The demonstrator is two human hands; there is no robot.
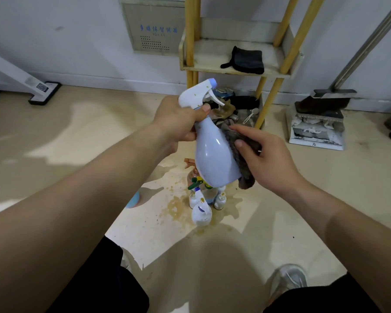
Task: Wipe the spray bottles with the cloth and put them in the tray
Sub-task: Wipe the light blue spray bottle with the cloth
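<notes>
My left hand [178, 119] grips the neck of a pale blue spray bottle [212, 159] with a white trigger head, held up tilted in mid-air. My right hand [264, 154] holds a grey-brown cloth [239, 161] against the bottle's right side, its fingers curled over the cloth. Below on the floor stand several more spray bottles [201, 199], white, brown and green-topped, in a stained wet patch. The shelf tray [278, 71] of a wooden rack at the back holds a folded black cloth [246, 61].
A yellow-legged rack [271, 102] stands against the wall with clutter under it. A dustpan and brush [318, 123] sit at the right. A white device's base [44, 92] lies at the left. My knees and a shoe [289, 281] are at the bottom.
</notes>
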